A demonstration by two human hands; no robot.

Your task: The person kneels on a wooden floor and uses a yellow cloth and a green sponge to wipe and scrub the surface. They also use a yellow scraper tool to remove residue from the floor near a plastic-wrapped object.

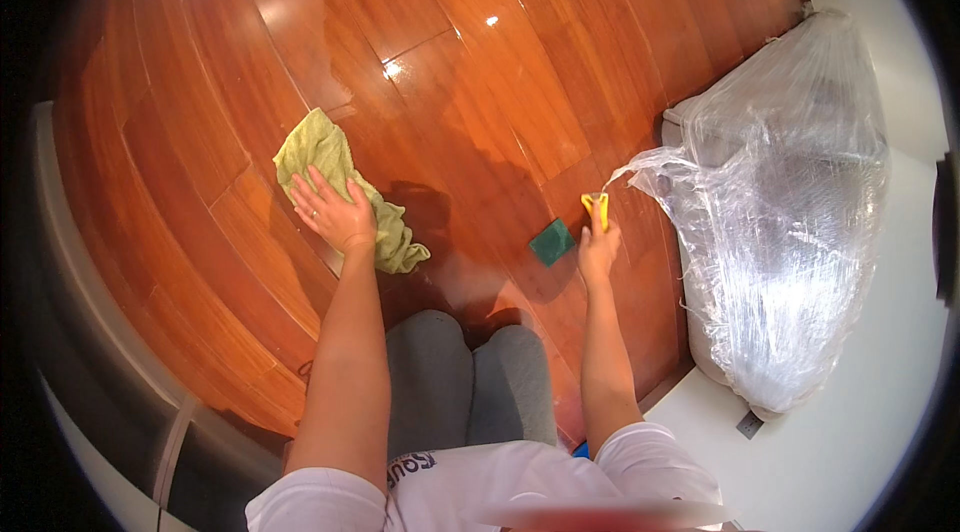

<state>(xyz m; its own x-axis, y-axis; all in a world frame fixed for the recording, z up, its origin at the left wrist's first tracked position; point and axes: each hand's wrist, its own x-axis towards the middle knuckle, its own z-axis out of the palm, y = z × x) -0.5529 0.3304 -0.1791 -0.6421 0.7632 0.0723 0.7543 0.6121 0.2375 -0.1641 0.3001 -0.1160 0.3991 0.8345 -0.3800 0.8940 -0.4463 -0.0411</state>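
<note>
My left hand [335, 214] lies flat, fingers spread, on a crumpled yellow-green cloth [319, 142] spread over the wood plank floor [480, 111]. A ring shows on one finger. Off to the right, my right hand [598, 250] grips a small yellow tool [595, 200], which looks like a scraper. Its index finger extends along the tool, and the working end is too small to make out clearly. Just left of that hand, a dark green scouring pad [553, 242] rests on the boards, apart from the fingers.
Clear plastic film wraps a grey upholstered piece [780, 209] on the right, by a white wall [832, 412]. A loose tail of film [649, 160] reaches toward the yellow tool. My grey-clad knees [469, 367] are on the floor. Dark panels [105, 337] curve along the left.
</note>
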